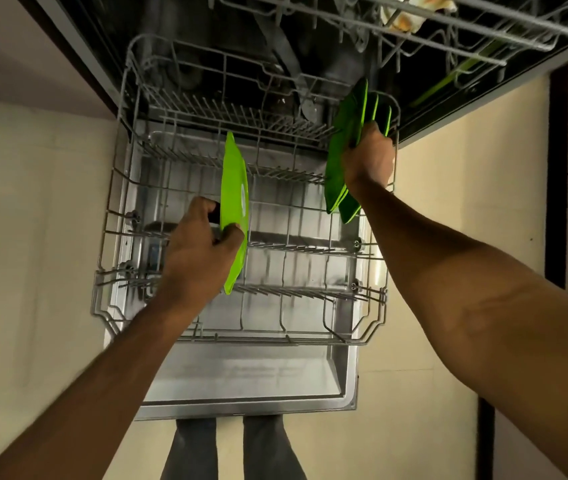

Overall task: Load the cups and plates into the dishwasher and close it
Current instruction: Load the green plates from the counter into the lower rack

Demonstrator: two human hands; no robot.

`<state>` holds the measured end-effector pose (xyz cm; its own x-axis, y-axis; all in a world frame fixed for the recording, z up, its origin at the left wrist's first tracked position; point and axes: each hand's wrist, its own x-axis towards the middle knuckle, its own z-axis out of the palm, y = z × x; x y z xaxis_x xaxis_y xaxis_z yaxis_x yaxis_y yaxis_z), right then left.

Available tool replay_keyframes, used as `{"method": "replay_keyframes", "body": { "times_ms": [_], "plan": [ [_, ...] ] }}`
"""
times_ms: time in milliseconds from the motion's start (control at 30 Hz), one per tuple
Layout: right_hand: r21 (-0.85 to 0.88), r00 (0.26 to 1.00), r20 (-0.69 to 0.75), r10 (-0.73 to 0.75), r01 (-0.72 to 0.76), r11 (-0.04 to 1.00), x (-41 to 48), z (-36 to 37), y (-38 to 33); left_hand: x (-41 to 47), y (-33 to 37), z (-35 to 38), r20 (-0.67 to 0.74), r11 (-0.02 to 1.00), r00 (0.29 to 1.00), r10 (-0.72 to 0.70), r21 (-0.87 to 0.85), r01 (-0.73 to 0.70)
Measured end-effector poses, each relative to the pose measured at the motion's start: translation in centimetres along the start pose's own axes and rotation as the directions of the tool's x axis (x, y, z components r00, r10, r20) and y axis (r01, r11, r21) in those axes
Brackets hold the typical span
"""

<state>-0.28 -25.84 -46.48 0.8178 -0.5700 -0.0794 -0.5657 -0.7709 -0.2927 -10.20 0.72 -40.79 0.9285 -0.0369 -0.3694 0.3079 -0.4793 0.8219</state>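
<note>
Now, step: slotting one plate into the lower rack [372, 306].
Left hand [199, 251]: gripping a single green plate [236, 202], on edge above the tines.
Right hand [369, 157]: clamped around the remaining plates [345, 147], at the rack's right side.
Tip: lower the plate straight between two tines.
</note>
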Motion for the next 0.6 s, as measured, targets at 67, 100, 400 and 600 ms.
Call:
{"method": "replay_keyframes", "body": {
  "times_ms": [67,100,400,600],
  "plan": [
    [-0.011,0.999,0.029,0.033,-0.033,0.999,0.1,0.6,-0.3,-0.2,-0.2,-0.2,0.002,0.999,0.999,0.043,0.029,-0.044],
    [-0.023,0.998,0.048,0.04,-0.039,0.999,0.1,0.7,-0.4,-0.3,-0.2,-0.3,0.002,0.997,0.998,0.059,0.046,-0.059],
    [-0.008,0.995,0.09,0.049,-0.049,0.999,-2.0,0.3,-0.3,0.0,-1.2,-1.4,-0.049,0.99,0.991,0.125,0.079,-0.121],
    [0.111,0.927,0.359,-0.106,0.07,0.991,-5.0,-0.6,-3.7,1.0,-1.6,-1.8,-0.06,0.959,0.986,0.157,0.248,-0.137]
  ]
}}
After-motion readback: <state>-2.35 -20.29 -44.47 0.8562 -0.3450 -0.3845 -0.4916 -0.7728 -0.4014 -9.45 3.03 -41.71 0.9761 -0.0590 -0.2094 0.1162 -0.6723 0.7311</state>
